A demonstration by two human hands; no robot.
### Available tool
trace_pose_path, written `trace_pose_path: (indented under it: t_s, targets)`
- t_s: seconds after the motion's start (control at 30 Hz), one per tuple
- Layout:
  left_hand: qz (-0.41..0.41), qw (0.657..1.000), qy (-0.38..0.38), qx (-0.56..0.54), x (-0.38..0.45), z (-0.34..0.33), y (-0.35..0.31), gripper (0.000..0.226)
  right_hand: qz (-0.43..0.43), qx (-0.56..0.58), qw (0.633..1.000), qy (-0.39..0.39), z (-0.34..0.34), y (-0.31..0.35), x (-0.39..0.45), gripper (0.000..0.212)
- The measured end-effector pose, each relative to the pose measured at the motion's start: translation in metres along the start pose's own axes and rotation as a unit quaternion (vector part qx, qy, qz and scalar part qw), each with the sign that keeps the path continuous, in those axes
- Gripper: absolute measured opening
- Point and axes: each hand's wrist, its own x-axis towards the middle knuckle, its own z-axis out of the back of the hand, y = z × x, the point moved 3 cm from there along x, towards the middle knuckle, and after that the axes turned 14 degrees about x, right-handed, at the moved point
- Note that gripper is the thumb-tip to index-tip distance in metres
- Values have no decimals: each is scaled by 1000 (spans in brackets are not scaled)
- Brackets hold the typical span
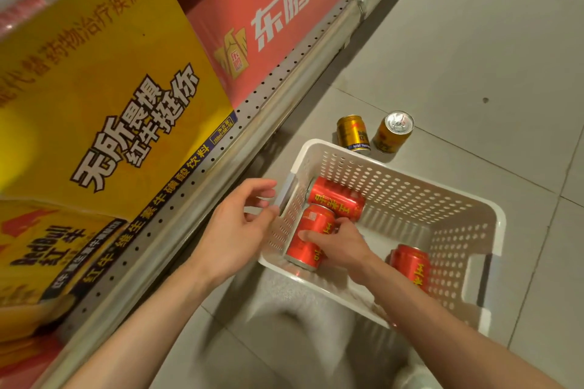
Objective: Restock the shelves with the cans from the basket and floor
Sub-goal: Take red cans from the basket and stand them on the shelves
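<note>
A white perforated plastic basket [395,174] is seen on the grey tiled floor [474,41], at the lower centre-right of the frame, just beside the perforated metal shelf edge [252,110] that runs diagonally from lower left to upper right.

Three red drink cans are recorded lying on their sides inside the basket: one red can [336,197] at the far left corner, a second red can [308,238] touching it, a third red can [410,265] apart, at the right.

The right hand [339,243] is lowered into the basket, fingers curled over the second red can; contact is visible, a full clasp cannot be confirmed. The left hand [237,227] is held loosely spread, empty, at the basket's left rim.

Two small gold drink cans [374,133] stand on the floor just beyond the basket's far wall.

On the shelf, a yellow printed carton [104,88] and a red printed carton [278,9] are noted, upper left.
</note>
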Motion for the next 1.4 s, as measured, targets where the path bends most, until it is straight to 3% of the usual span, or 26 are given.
trace_pose_path:
  t_s: [0.17,0.27,0.4,0.57,0.67,0.83,0.9,0.97,1.07,1.2,1.4]
  targets:
    - [8,999,-12,-44,-6,6,-14,23,62,10,997,41,28,25,-42,68]
    - [15,998,37,-47,-6,-1,-35,24,119,-9,991,59,43,46,-70,73]
    - [48,977,167,-122,-3,-18,-69,62,192,-21,976,95,48,72,-99,68]
    - [40,967,208,-143,2,-25,-83,46,244,-40,965,87,48,83,-114,61]
    - [42,964,227,-136,2,-26,-76,49,243,-34,962,121,44,81,-119,60]
    - [15,969,193,-152,3,-18,-60,48,237,-19,957,165,42,83,-121,59]
    - [6,978,147,-149,4,-11,-54,49,230,-38,964,128,52,81,-114,61]
    - [8,986,89,-138,4,-1,-47,51,239,-127,961,54,65,77,-104,56]
    - [13,994,21,-108,4,10,-39,53,270,-291,917,-26,72,68,-78,51]
    - [12,996,-1,-86,2,12,-33,56,312,-450,836,-23,55,54,-31,64]
    - [11,997,2,-73,-3,11,-29,53,293,-484,824,6,31,47,11,78]
